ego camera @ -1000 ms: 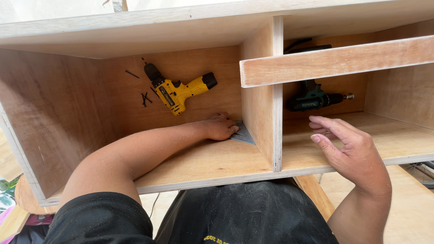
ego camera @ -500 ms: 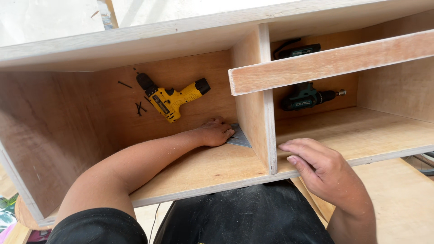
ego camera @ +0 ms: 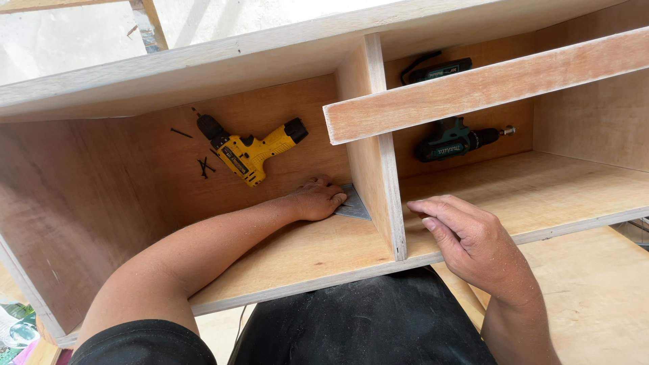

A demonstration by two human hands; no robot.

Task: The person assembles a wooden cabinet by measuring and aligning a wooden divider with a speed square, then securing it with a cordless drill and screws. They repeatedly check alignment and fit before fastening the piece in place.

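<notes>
- Pale concrete floor (ego camera: 81,47) beyond the cabinet, in bright daylight.
- Plywood sheet (ego camera: 595,290) at lower right, light-toned.
- Thin wooden post (ego camera: 157,26) at the top edge.
- Colourful clutter (ego camera: 15,331) at bottom left.

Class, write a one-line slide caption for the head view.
Left hand presses a metal square against the plywood cabinet's divider; right hand rests at the front edge.

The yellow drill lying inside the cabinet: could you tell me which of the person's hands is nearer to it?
Left. The left hand rests just below the yellow drill, in the same compartment; the right hand is beyond the divider.
</notes>
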